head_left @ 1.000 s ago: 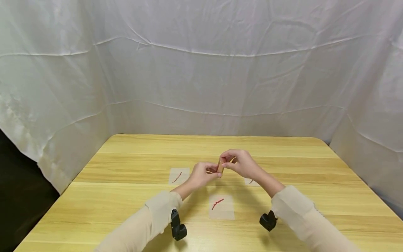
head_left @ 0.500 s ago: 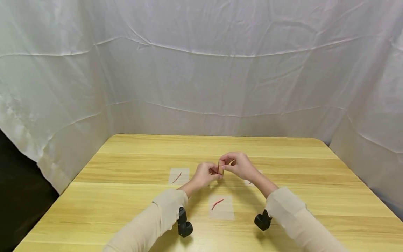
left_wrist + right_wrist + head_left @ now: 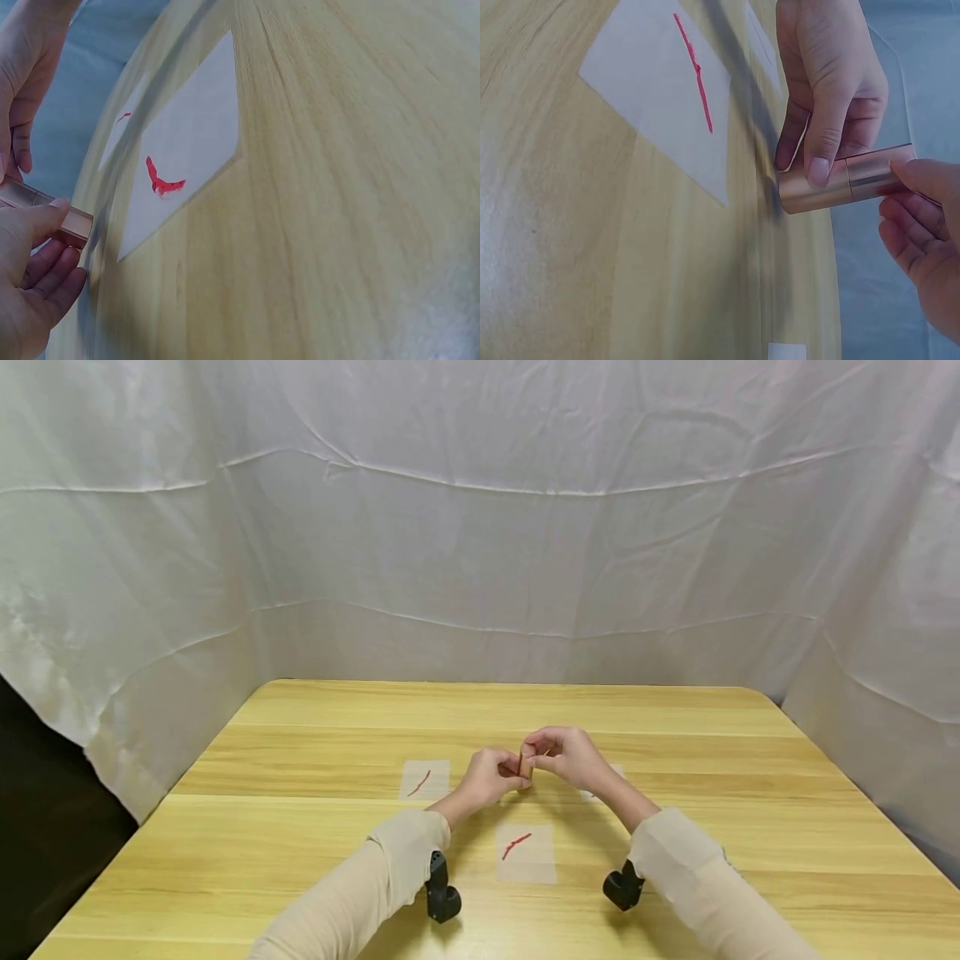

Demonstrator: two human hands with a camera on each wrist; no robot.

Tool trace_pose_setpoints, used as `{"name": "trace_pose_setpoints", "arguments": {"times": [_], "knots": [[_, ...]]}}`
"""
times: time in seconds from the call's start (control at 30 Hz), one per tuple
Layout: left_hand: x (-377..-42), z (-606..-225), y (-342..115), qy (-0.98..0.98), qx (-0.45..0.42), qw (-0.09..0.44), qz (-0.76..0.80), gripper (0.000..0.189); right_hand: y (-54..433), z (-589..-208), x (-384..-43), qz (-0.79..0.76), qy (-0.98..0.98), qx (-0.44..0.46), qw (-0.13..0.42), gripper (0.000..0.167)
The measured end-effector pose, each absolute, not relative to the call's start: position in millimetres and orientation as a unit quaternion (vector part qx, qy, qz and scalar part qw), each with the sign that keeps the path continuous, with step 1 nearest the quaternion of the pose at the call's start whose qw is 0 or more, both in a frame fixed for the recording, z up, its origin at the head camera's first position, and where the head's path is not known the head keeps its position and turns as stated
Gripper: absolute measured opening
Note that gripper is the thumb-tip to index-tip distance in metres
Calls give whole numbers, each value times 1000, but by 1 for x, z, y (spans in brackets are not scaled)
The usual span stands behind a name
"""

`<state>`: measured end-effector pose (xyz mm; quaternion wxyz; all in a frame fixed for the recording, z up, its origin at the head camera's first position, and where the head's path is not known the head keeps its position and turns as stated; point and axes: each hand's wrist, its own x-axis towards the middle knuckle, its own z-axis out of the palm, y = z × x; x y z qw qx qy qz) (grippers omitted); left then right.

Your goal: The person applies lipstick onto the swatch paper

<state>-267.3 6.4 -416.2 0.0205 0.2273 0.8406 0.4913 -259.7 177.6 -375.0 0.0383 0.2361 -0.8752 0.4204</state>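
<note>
Over the middle of the table, both hands hold one rose-gold lipstick tube (image 3: 526, 767). My left hand (image 3: 483, 778) pinches the lower end between thumb and fingers. From above, my right hand (image 3: 573, 760) grips the upper end with thumb and fingertips. The right wrist view shows the lipstick (image 3: 866, 174) with a thin seam between the two halves and its parts fitted together along that line. In the left wrist view the tube (image 3: 78, 223) sticks out past the left thumb.
A white paper square (image 3: 527, 864) with a red stroke lies in front of the hands. Another marked square (image 3: 437, 787) lies to the left, and a third (image 3: 590, 796) is partly hidden behind the right wrist. A pale curtain (image 3: 525, 552) hangs around the wooden table (image 3: 337, 714).
Both hands have come down slightly with the lipstick, which now stands more upright. The left hand has shifted a little to the right; the grips look the same.
</note>
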Motion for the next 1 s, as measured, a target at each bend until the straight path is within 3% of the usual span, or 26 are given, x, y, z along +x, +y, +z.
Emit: {"name": "trace_pose_setpoints", "arguments": {"times": [0.77, 1.0], "knots": [[-267, -418, 6, 848, 217, 25, 482, 12, 177, -381, -264, 398, -882, 249, 37, 25], [-263, -413, -3, 861, 205, 47, 462, 38, 187, -379, -258, 395, -888, 232, 44, 34]]}}
